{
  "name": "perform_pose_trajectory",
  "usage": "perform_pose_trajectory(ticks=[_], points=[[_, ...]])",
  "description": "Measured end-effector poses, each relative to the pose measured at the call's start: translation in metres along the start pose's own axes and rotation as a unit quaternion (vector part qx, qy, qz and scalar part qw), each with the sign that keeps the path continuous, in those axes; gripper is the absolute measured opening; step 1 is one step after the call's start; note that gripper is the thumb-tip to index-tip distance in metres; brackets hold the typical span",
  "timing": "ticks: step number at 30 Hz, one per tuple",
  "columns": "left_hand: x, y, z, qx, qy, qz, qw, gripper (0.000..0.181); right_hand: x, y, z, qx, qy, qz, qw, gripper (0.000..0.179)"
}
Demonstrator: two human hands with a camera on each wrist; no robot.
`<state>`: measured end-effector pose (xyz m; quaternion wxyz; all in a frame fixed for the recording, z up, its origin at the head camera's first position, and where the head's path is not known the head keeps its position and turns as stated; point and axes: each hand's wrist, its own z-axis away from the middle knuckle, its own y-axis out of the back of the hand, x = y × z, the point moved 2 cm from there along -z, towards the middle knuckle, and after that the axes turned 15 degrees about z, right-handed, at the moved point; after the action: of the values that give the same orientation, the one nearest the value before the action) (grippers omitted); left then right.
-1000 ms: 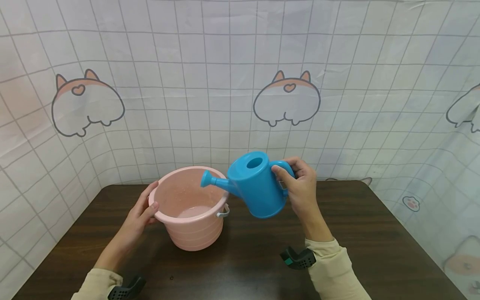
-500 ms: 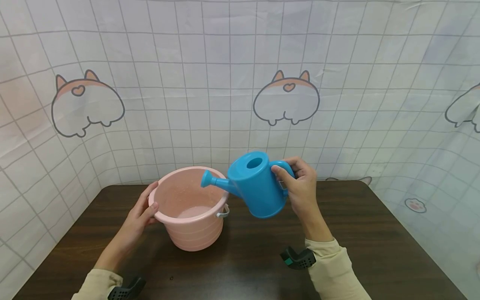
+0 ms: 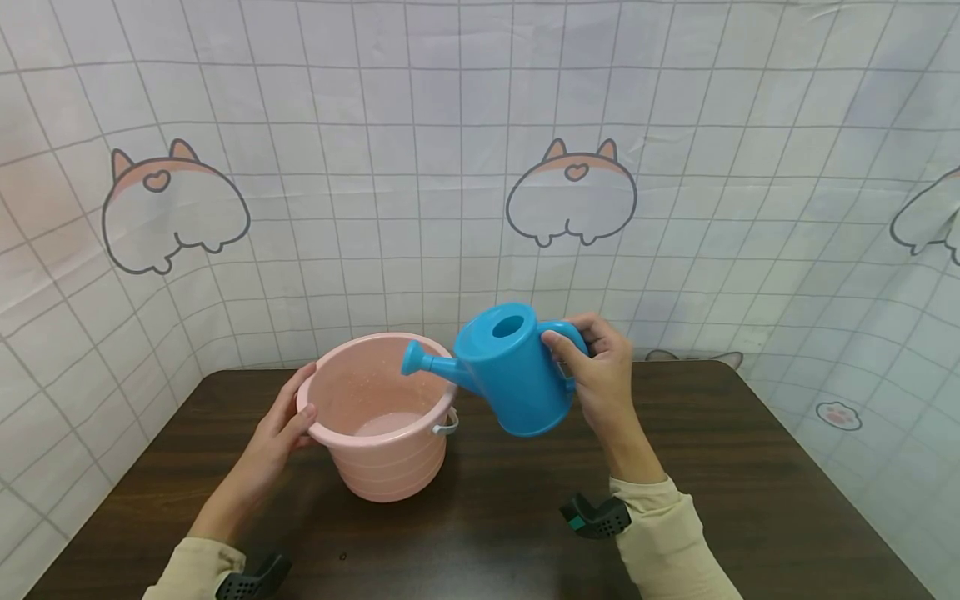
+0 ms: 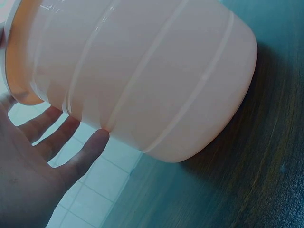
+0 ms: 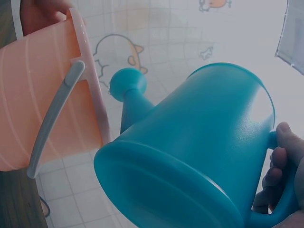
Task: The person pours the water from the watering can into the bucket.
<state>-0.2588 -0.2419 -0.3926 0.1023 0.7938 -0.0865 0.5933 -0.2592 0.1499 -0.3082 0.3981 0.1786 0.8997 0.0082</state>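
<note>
A pink bucket [image 3: 386,475] stands on the table, its mouth turned up and a grey handle hanging at its right side. My left hand [image 3: 279,421] holds the bucket's left rim, thumb over the edge; in the left wrist view its fingers [image 4: 90,147] lie along the outer wall. With my right hand [image 3: 600,379] I grip the handle of a blue watering can [image 3: 517,387], fingers curled round it. The can is raised off the table and tilted left, its spout over the bucket's right rim. Small bright specks show inside the bucket; whether water leaves the spout I cannot tell.
The dark wooden table [image 3: 495,533] reaches back to a white gridded curtain [image 3: 420,208] with cartoon animal prints, which also runs along both sides. A small dark ring-like mark [image 3: 342,556] lies on the tabletop near the front.
</note>
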Motion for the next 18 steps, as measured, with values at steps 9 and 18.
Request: perform_pose_trajectory(ticks=[9,18], points=[[-0.0005,0.0,0.0001,0.003,0.004,-0.003,1.0,0.052,-0.0007,-0.0003,0.0007,-0.004,0.008,0.009,0.9999,0.014],[-0.0007,0.0002,-0.0005,0.002,0.002,-0.002,1.0,0.052,-0.0002,-0.0006,0.0013,-0.009,0.002,0.009,0.9999,0.015]])
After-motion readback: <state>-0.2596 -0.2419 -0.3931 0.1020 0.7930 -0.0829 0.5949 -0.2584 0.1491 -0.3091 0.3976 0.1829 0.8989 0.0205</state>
